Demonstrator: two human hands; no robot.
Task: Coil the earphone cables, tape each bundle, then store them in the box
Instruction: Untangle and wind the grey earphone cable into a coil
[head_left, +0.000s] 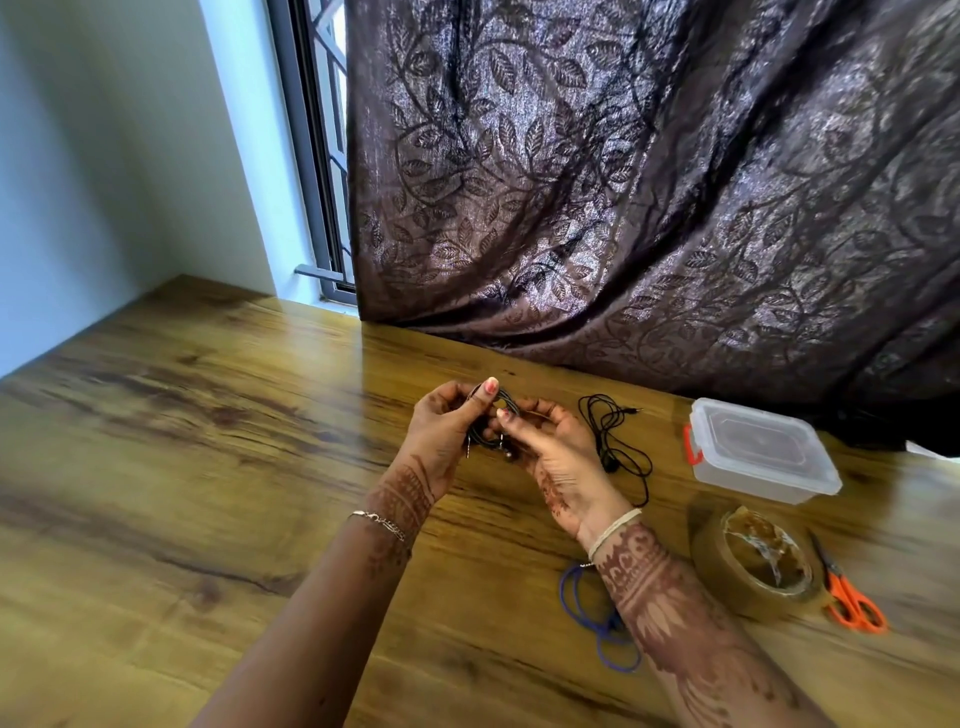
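Observation:
A coiled black earphone cable (506, 401) is held above the wooden table between both hands. My left hand (444, 436) pinches the coil from the left with thumb and forefinger. My right hand (558, 457) grips it from the right. A second black earphone cable (615, 441) lies loose on the table just right of my hands. A blue earphone cable (597, 623) lies partly hidden under my right forearm. The clear plastic box (761, 452) with its lid on and an orange clip stands at the right.
A roll of brown tape (758, 564) lies in front of the box, with orange-handled scissors (849, 592) to its right. A dark patterned curtain (649, 182) hangs along the table's far edge. Bare wooden table (182, 467) stretches to the left.

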